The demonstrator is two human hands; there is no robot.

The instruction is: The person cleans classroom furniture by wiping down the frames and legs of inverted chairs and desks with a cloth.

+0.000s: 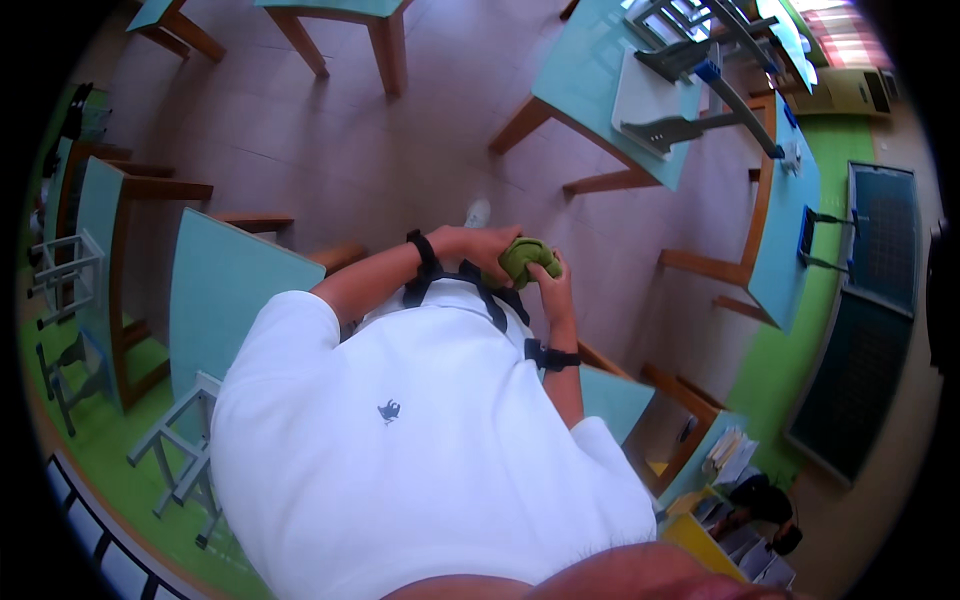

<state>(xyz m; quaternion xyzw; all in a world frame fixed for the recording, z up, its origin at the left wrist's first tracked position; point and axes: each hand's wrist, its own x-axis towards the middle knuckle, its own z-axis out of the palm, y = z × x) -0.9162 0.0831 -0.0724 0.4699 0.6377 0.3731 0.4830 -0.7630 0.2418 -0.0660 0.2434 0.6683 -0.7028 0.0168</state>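
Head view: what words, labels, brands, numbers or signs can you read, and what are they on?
No readable text anywhere.
White shirt: small dark emblem, no readable letters.
Green cloth, between left hand and right hand: no visible lettering.
Dark board: no legible writing.
Papers at lower right: too small and blurred to read.

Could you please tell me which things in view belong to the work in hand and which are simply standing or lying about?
In use, as far as I can tell:
- bunched green cloth, held between the left hand and right hand

Just about:
- blue-topped tables
- grey-framed stool
- dark wall board
- papers
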